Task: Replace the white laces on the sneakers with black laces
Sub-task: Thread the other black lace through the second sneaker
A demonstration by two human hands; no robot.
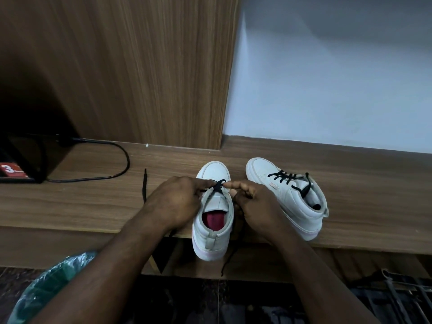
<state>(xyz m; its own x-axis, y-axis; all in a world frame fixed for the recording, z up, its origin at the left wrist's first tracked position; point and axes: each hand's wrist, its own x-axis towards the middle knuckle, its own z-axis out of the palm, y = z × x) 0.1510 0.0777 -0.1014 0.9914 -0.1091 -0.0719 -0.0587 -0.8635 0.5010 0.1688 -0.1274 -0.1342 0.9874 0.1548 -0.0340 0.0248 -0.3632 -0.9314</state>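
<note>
Two grips: the left grip [180, 202] and right grip [254, 204] both pinch the black lace [218, 184] at the front eyelets.
Near sneaker [215, 242]: between the grips, toe at 12 o'clock, heel over the desk [350, 206] edge.
Lace run: one end lies on the desk at 9 o'clock, the other hangs at 6.
Second sneaker [294, 202]: at 3 o'clock, black-laced.

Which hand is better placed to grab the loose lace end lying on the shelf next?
Left, probably. The lace end lies on the outer side of the left hand, while the right hand pinches the lace across the sneaker.
</note>
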